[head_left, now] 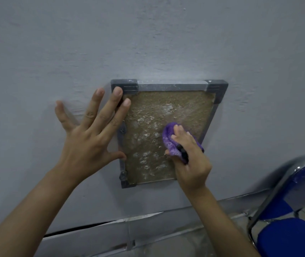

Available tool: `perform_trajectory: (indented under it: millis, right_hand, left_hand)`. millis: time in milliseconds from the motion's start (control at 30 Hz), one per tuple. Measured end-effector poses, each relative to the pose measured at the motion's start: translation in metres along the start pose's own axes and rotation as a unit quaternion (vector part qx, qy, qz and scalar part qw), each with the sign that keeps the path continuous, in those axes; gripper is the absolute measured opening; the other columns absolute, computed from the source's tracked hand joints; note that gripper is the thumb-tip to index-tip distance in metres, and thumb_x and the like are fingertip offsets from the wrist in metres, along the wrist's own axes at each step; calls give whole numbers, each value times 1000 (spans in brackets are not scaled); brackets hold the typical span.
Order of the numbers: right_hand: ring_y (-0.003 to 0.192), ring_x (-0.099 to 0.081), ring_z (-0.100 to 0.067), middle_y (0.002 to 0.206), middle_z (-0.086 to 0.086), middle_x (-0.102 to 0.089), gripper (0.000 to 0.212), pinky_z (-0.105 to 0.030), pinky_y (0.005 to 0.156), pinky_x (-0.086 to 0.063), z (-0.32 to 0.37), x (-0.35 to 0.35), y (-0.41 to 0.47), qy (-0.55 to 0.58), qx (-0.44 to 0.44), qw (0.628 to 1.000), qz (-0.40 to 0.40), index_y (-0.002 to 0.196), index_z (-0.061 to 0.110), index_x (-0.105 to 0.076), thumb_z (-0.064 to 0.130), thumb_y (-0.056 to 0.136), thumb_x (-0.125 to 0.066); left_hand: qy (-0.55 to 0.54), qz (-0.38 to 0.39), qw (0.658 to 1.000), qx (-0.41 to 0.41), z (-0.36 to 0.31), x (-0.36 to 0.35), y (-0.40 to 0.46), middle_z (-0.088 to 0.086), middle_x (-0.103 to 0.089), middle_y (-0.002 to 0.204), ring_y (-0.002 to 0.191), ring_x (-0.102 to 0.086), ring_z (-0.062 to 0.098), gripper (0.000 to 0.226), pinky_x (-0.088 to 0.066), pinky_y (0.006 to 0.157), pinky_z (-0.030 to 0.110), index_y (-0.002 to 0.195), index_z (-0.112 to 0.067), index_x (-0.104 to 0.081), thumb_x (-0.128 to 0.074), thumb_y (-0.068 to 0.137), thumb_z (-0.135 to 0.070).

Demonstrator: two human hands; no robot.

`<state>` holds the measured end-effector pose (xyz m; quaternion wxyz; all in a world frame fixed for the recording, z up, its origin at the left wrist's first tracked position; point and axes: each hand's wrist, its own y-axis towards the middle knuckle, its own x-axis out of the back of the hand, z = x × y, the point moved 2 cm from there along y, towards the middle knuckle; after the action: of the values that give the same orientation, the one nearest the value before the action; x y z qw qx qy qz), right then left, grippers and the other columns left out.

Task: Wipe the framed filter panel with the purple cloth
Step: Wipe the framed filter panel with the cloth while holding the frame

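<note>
Rectangular brown mesh filter panel in grey metal frame point(148, 138) seen mounted on pale grey wall point(148, 43). Bunched purple cloth point(170, 140) pressed against panel's lower right area, clutched in curled fingers of right hand point(190, 160). Left hand point(90, 134) laid flat, fingers spread and straight, nothing gripped; fingertips rested on frame's left edge, palm on wall. Blue padded chair with chrome tube frame point(292, 219) seen at lower right.

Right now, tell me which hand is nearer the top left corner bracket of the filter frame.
Left. The left hand has its fingertips on the top left corner bracket; the right hand grips the purple cloth lower, toward the panel's right side.
</note>
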<state>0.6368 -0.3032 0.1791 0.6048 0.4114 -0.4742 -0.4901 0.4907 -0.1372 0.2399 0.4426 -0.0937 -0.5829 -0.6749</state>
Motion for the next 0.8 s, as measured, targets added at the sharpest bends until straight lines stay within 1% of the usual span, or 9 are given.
perform_trajectory:
  millis: [100, 167, 200, 267, 333, 433, 633, 733, 800]
  right_hand:
    - [86, -62, 2, 94, -5, -71, 34, -4, 77, -45, 8, 14, 14, 19, -119, 988, -94, 102, 7, -61, 38, 95, -50]
    - [85, -55, 16, 91, -5, -63, 36, -1, 75, -40, 10, 20, 26, 33, -169, 972, -158, 99, 8, -60, 42, 95, -47]
    - [90, -55, 16, 93, -6, -61, 35, -3, 78, -41, 10, 23, 31, 45, -168, 968, -179, 100, 6, -59, 39, 95, -48]
    - [101, -58, 8, 101, -3, -68, 31, -9, 84, -44, 7, 27, 43, 67, -139, 968, -200, 103, 1, -59, 30, 95, -51]
    - [110, -62, -10, 113, -10, -64, 28, -20, 90, -49, 3, 26, 49, 53, -89, 978, -182, 106, -3, -60, 22, 95, -54]
    - [113, -60, -27, 119, -14, -59, 30, -39, 98, -49, 0, 8, 42, -2, -5, 996, -93, 111, -2, -59, 23, 96, -55]
    - [119, -55, -23, 121, -13, -58, 33, -36, 104, -44, 1, -16, 2, -28, 71, 997, 9, 114, 1, -57, 28, 98, -50]
    - [118, -57, -21, 120, -11, -60, 28, -35, 102, -46, 0, -13, -11, -8, 80, 995, 52, 115, 2, -57, 22, 96, -54]
    - [112, -61, -19, 117, -10, -63, 28, -31, 97, -50, 3, -5, -9, 37, 28, 998, 35, 113, 1, -59, 22, 95, -57]
  left_hand:
    - [8, -59, 998, -15, 4, -1, -2, -1, -4, 161, 148, -3, 23, 116, 3, 100, 73, 153, -19, -13, -73, 67, -68]
    - [10, -111, 994, -16, 8, -1, 0, -1, -19, 158, 147, -10, 23, 99, 15, 108, 59, 152, -19, -22, -58, 78, -73]
    - [11, -127, 992, -20, 10, -1, 2, -1, -21, 158, 147, -11, 23, 96, 14, 109, 60, 151, -19, -24, -56, 79, -74]
    - [-1, -139, 990, -21, 14, -4, 6, -3, -15, 159, 147, -7, 25, 97, -7, 99, 81, 152, -19, -24, -56, 79, -74]
    - [-21, -130, 991, -11, 17, -4, 8, -3, -9, 161, 148, 0, 26, 102, -21, 82, 87, 152, -18, -21, -56, 77, -76]
    - [-26, -109, 994, -4, 19, -3, 8, -3, -8, 161, 147, 7, 27, 104, -22, 80, 88, 153, -18, -17, -53, 76, -78]
    - [-5, -87, 996, -5, 19, -5, 8, -4, -2, 161, 146, 10, 28, 111, -21, 83, 87, 153, -16, -13, -49, 73, -84]
    - [27, -93, 995, -3, 16, -4, 5, -4, -5, 161, 146, 9, 26, 111, 3, 99, 77, 153, -15, -15, -47, 73, -85]
    - [37, -97, 995, 0, 14, -3, 4, -4, -6, 161, 146, 7, 26, 111, 5, 100, 68, 153, -15, -16, -47, 73, -86]
